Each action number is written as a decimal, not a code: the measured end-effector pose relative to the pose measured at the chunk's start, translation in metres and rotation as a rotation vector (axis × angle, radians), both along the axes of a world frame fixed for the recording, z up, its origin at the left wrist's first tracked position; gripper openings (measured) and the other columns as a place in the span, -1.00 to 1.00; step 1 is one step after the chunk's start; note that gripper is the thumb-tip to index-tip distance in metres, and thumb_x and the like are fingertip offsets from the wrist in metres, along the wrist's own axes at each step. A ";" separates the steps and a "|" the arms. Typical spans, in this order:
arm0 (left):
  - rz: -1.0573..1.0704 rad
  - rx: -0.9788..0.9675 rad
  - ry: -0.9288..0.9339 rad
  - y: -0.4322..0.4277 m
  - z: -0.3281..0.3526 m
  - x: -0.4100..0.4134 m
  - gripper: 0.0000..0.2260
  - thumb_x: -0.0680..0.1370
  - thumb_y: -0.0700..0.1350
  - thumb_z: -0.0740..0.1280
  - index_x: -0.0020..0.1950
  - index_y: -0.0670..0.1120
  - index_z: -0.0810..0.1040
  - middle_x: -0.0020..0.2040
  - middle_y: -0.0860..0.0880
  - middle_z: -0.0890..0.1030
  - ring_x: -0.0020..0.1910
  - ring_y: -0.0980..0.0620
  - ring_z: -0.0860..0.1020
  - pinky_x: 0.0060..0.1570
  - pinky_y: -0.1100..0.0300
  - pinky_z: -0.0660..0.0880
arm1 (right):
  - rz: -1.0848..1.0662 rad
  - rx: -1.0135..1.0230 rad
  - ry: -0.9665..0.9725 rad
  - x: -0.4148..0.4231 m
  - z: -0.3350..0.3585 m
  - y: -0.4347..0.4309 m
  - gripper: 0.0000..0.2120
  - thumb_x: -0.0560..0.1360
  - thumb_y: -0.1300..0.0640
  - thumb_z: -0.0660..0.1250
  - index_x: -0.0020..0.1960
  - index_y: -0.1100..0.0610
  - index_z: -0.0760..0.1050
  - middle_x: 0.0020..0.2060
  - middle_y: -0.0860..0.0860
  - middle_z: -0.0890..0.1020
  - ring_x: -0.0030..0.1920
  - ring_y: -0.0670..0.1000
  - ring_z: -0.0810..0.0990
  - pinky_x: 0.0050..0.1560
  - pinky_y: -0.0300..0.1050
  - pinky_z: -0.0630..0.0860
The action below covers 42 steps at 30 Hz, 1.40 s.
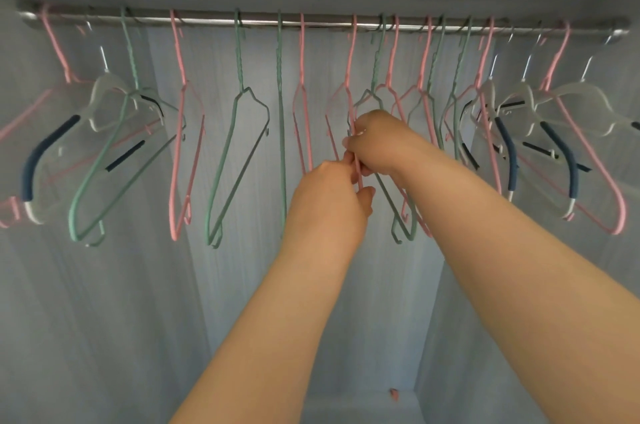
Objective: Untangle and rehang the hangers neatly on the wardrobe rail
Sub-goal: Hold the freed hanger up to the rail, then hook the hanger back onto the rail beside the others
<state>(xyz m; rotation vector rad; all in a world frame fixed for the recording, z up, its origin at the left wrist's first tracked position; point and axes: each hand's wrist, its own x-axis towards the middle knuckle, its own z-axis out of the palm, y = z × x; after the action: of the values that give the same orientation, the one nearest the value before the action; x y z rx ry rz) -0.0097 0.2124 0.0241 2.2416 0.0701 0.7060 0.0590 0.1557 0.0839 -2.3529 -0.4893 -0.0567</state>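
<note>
A metal wardrobe rail (214, 21) runs across the top and carries several pink, green and clear hangers. Right of the middle, pink and green hangers crowd together and overlap. One pink hanger (350, 63) hangs from the rail at the centre, and both hands hold its lower wire. My left hand (329, 201) pinches the pink wire from below. My right hand (377, 143) grips the same wire just above, among the crowded hangers. A green hanger (398, 212) hangs right behind my right wrist.
Clear hangers with dark blue pads (41, 160) hang at the far left, and more of them (568, 160) at the far right. Single pink and green hangers (239, 160) hang spaced out left of centre. The grey wardrobe back wall (138, 285) lies behind. A small pink item (394, 393) lies on the wardrobe floor.
</note>
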 end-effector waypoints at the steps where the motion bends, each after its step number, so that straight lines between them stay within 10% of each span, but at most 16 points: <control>1: 0.001 -0.028 -0.007 0.001 -0.001 0.000 -0.83 0.50 -0.16 0.30 0.06 -0.17 0.53 -0.11 -0.21 0.65 -0.16 -0.22 0.61 -0.09 -0.07 0.56 | 0.017 0.003 0.006 -0.002 0.000 0.001 -0.83 0.60 0.23 0.14 0.01 0.27 0.49 -0.11 0.16 0.62 -0.21 0.07 0.53 -0.05 -0.11 0.53; 10: -0.032 -0.221 -0.059 0.016 -0.008 -0.009 -0.90 0.49 -0.13 0.33 -0.02 -0.09 0.52 -0.30 -0.08 0.67 -0.40 0.04 0.55 -0.17 0.08 0.58 | 0.105 0.120 -0.001 -0.007 -0.004 0.011 -0.73 0.61 0.20 0.15 0.21 0.34 0.45 -0.38 -0.04 0.50 -0.16 0.07 0.53 0.10 -0.01 0.52; 16: 0.006 -0.263 -0.063 0.022 -0.012 -0.010 -0.81 0.48 -0.09 0.34 0.07 -0.11 0.53 -0.31 -0.02 0.66 -0.50 0.16 0.50 -0.27 0.18 0.53 | 0.132 0.225 0.043 -0.009 -0.008 0.007 -0.54 0.57 0.07 0.24 0.42 0.20 0.28 -0.11 0.09 0.62 -0.29 0.00 0.55 0.05 -0.09 0.54; 22: 0.113 -0.203 -0.393 0.005 -0.017 -0.033 -0.80 0.43 -0.06 0.39 0.05 0.07 0.53 -0.13 0.14 0.55 -0.44 0.16 0.47 -0.34 0.49 0.38 | -0.077 0.320 -0.344 -0.028 -0.017 -0.064 -0.64 0.50 0.13 0.35 0.29 0.08 0.44 0.01 -0.02 0.54 -0.01 -0.06 0.53 0.05 -0.21 0.46; 29: -0.176 -0.403 -0.304 -0.042 -0.026 -0.018 -0.71 0.41 -0.17 0.42 0.11 -0.03 0.55 -0.07 0.10 0.60 -0.05 0.19 0.59 0.01 0.35 0.51 | -0.152 0.210 -0.297 -0.028 -0.036 -0.080 -0.71 0.46 0.17 0.37 0.19 0.11 0.55 -0.05 -0.02 0.59 0.02 -0.03 0.60 0.04 -0.26 0.44; 42: -0.212 -0.489 -0.056 -0.042 -0.044 0.005 -0.61 0.42 -0.25 0.40 0.23 -0.15 0.43 -0.07 0.02 0.54 -0.01 -0.01 0.57 0.06 0.18 0.49 | -0.125 -0.152 -0.408 -0.013 -0.015 -0.057 -0.69 0.51 0.30 0.25 0.23 0.19 0.52 0.14 0.12 0.61 0.16 0.10 0.57 0.17 -0.10 0.52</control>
<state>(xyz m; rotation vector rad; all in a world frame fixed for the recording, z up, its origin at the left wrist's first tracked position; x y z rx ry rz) -0.0051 0.1701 -0.0197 1.7306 -0.0219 0.5641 0.0465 0.0991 0.0686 -2.5254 -0.5546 -0.5847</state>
